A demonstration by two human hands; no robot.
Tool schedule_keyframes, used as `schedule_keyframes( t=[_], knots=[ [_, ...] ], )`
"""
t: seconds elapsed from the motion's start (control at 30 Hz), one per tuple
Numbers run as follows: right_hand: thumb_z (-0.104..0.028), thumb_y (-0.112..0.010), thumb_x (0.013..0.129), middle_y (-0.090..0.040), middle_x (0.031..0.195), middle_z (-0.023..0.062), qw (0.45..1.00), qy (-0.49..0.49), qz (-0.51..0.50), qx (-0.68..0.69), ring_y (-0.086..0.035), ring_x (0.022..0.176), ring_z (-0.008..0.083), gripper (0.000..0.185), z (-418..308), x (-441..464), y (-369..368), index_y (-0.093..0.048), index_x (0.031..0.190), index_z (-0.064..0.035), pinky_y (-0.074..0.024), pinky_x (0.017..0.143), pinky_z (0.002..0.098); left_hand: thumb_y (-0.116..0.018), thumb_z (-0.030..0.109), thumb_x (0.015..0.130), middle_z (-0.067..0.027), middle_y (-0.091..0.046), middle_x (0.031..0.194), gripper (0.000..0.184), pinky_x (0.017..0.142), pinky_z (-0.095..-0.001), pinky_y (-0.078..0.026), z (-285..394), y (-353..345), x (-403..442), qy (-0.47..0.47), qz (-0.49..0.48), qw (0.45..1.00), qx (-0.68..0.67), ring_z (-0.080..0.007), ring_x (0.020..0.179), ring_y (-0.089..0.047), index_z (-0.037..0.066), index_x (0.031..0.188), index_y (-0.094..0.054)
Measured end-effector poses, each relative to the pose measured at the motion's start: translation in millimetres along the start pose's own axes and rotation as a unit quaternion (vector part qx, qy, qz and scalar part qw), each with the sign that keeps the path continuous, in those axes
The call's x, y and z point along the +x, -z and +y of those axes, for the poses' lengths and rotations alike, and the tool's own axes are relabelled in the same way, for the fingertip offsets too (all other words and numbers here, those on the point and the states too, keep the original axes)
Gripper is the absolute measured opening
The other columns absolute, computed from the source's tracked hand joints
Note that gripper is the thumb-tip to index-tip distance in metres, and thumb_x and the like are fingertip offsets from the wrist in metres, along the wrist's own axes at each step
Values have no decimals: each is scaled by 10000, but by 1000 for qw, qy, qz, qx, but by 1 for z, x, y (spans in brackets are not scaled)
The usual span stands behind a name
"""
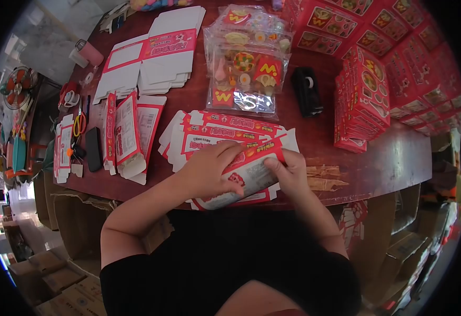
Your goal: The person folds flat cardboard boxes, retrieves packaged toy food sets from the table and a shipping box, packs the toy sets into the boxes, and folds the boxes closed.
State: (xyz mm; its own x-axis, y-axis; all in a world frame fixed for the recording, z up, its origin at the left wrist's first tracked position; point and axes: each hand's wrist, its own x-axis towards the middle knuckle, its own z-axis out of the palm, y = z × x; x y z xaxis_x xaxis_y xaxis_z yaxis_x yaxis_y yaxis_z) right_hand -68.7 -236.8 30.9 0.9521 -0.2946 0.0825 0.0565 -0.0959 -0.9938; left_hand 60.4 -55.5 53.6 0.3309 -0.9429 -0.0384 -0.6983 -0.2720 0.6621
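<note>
Close to my body at the table's front edge, I hold a red and grey printed carton (254,178) tilted between both hands. My left hand (212,166) grips its left part, with the thumb on the grey printed side and the fingers over the red side. At its right end, my right hand (293,171) is closed round the edge, thumb on top; its other fingers are mostly hidden. Beneath and behind the carton lies a pile of flat red and white cartons (188,139). Several clear bags of toy food pieces (246,73) lie farther back.
A black tape dispenser (307,90) stands right of the bags. Stacked red boxes (364,100) fill the right side. White carton blanks (170,45) lie at back left. Scissors (79,124), a black phone (93,149) and part-folded cartons (130,134) are at left.
</note>
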Motion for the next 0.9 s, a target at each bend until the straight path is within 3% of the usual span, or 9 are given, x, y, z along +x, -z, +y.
schedule_keyframes(
  t=[0.03, 0.13, 0.2, 0.27, 0.37, 0.67, 0.77, 0.83, 0.9],
  knots=[
    [-147, -592, 876, -634, 757, 29, 999, -48, -4, 23, -569, 713, 89, 175, -2, 8, 0, -634, 915, 19, -466, 646, 254, -625, 346, 820, -184, -531, 1155, 562, 836, -420, -470, 9, 4, -7, 29, 12, 998, 51, -342, 1003, -573, 35, 1244, -428],
    [-93, -547, 883, -640, 880, 86, 998, 19, -32, -44, -586, 840, 150, 159, 33, 46, 5, -619, 978, 11, -456, 751, 282, -663, 318, 790, -195, -576, 1075, 617, 806, -415, -481, -3, 8, -24, 173, -19, 985, -14, -352, 950, -595, 13, 1261, -406],
    [-59, -542, 848, -569, 1139, 119, 962, 206, 61, -171, -529, 1056, 229, 289, 40, 104, 28, -561, 1136, -42, -407, 885, 361, -673, 233, 784, -213, -612, 988, 604, 794, -387, -478, -24, 13, -35, 218, 34, 971, -94, -327, 928, -609, -23, 1258, -397],
    [-74, -579, 797, -441, 1324, 73, 758, 280, 172, -563, -425, 1195, 267, 501, 37, 146, 47, -469, 1279, -156, -351, 956, 434, -665, 185, 787, -209, -624, 958, 582, 789, -370, -477, -32, 25, -46, 298, 38, 938, -174, -307, 914, -619, -33, 1256, -397],
    [-91, -600, 758, -387, 1373, 10, 582, 274, 111, -757, -407, 1215, 240, 604, 48, 180, 68, -434, 1315, -257, -371, 935, 454, -673, 136, 766, -177, -619, 1016, 592, 795, -340, -480, -52, 21, -63, 302, 76, 928, -205, -248, 915, -624, -31, 1259, -393],
    [-54, -620, 732, -546, 1205, 18, 744, 290, -26, -601, -535, 1029, 215, 574, 53, 198, 103, -501, 1264, -233, -433, 858, 350, -681, 120, 758, -166, -615, 1052, 567, 812, -324, -481, -74, 10, -72, 292, 112, 917, -248, -235, 936, -621, -7, 1242, -415],
    [-104, -557, 846, -590, 1122, 65, 850, 361, -2, -384, -573, 948, 198, 385, 53, 195, 100, -516, 1228, -129, -459, 803, 328, -681, 125, 763, -168, -616, 1053, 560, 815, -324, -480, -83, 5, -69, 294, 119, 916, -246, -230, 934, -621, -21, 1236, -419],
    [-135, -495, 908, -596, 1098, 89, 982, 164, 20, -93, -588, 952, 192, 294, 50, 181, 94, -511, 1191, -57, -475, 818, 323, -683, 131, 765, -169, -616, 1056, 556, 818, -324, -479, -88, 3, -67, 289, 129, 915, -252, -228, 934, -620, -33, 1229, -424],
    [-201, -371, 983, -583, 1130, 90, 987, 63, 1, 145, -606, 962, 189, 314, 26, 153, 79, -474, 1187, 15, -513, 820, 337, -688, 140, 766, -169, -615, 1059, 554, 821, -322, -478, -94, 2, -67, 271, 136, 914, -272, -227, 937, -620, -46, 1220, -431]
  ],
)
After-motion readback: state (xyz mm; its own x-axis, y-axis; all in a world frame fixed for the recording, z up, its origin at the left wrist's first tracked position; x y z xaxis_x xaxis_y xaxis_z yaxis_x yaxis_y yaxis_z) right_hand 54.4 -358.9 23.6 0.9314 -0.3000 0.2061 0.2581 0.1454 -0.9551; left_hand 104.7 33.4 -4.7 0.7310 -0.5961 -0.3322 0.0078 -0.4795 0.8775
